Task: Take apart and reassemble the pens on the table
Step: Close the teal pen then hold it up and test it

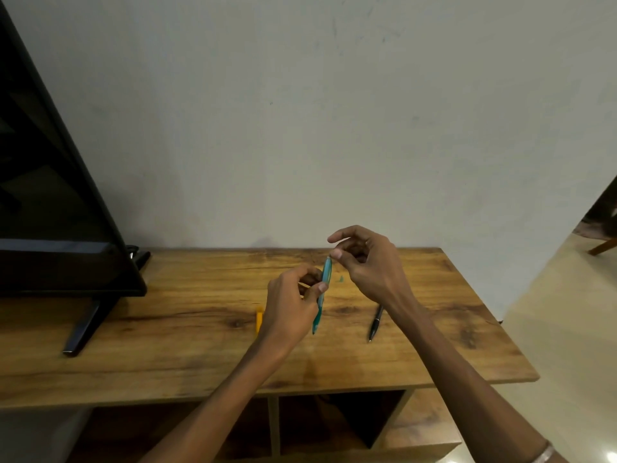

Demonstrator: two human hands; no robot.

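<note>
My left hand (293, 304) grips a teal pen (323, 294) around its middle and holds it nearly upright above the wooden table (200, 332). My right hand (365, 262) pinches the pen's top end between thumb and fingers. A small teal piece (341, 279) lies on the table just right of the pen. A black pen (376, 323) rests on the table below my right wrist. A yellow pen (259, 320) lies to the left, partly hidden behind my left hand.
A black television (56, 208) on angled feet (83, 329) takes up the table's left end. The grey wall (300, 128) runs along the back edge. Open shelf compartments (340, 426) sit under the tabletop. The table's right edge drops to a pale floor (567, 329).
</note>
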